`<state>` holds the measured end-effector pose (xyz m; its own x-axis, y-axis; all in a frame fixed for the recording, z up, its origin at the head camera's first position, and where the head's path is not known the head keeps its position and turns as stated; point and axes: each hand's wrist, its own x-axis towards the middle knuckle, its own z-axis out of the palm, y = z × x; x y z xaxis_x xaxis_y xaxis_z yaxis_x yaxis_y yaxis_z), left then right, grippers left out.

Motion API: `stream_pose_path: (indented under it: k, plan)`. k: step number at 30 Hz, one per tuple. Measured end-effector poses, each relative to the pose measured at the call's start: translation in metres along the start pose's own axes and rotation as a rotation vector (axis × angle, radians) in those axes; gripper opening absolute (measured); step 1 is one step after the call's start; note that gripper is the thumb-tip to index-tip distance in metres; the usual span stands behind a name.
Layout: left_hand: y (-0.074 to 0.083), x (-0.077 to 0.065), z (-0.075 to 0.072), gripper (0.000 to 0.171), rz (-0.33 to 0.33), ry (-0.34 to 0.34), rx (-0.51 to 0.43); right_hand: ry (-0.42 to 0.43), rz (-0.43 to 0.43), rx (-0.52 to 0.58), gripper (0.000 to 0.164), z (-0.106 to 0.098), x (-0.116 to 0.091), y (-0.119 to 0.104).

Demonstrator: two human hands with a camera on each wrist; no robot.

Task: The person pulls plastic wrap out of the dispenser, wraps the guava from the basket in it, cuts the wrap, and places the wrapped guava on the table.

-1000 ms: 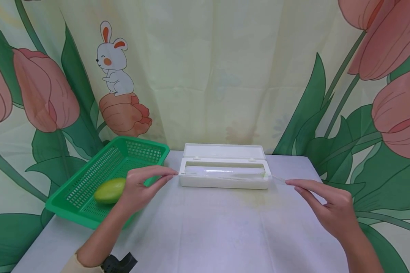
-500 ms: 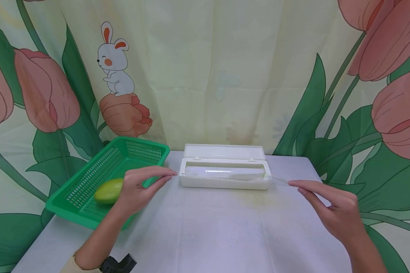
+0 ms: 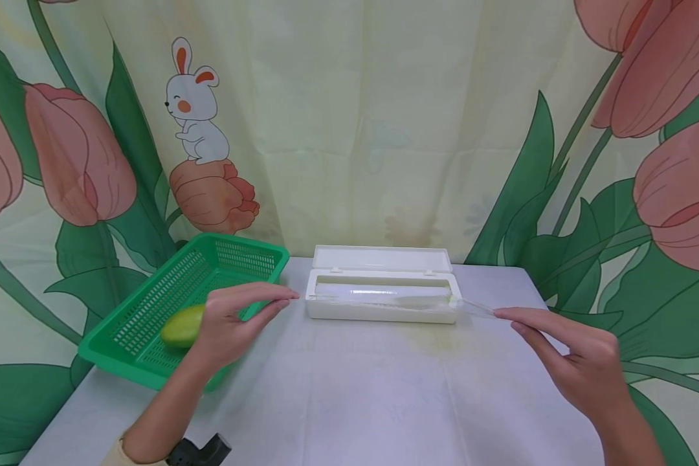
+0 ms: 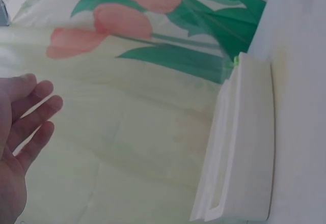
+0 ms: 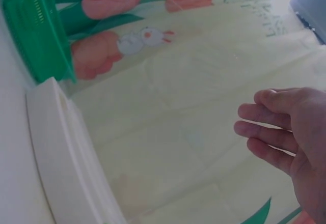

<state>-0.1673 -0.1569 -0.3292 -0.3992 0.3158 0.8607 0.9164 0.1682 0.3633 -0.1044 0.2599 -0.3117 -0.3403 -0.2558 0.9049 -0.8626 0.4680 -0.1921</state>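
Observation:
A white cling film dispenser stands on the table with its lid tipped back and a roll inside. Thin clear cling film lies along its front and runs out past the right end. Right of the box, my right hand pinches the film's end between thumb and forefinger. My left hand is just off the left end, thumb and forefinger pinched together at the film's other side, where it hardly shows. In both wrist views, the other fingers of the left hand and right hand are loosely spread.
A green perforated basket sits at the table's left, behind my left forearm. It holds an oval yellow-green fruit, partly hidden by the hand. Close behind the white-covered table hangs a curtain printed with tulips.
My left hand has shifted slightly left, away from the box, and my right hand slightly right, with more film showing at the right. The dispenser has stayed in place.

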Motion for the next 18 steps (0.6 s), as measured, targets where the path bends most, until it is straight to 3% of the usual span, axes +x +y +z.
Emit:
stream_pose_path:
  k: [6, 18]
  plan:
    - [0.002, 0.001, -0.002, 0.015, 0.033, 0.011, -0.013, 0.018, -0.033, 0.062, 0.028, 0.001, 0.006, -0.006]
    - [0.009, 0.003, -0.006, 0.016, 0.039, 0.013, -0.005, -0.002, -0.019, 0.043, 0.031, -0.004, 0.007, -0.013]
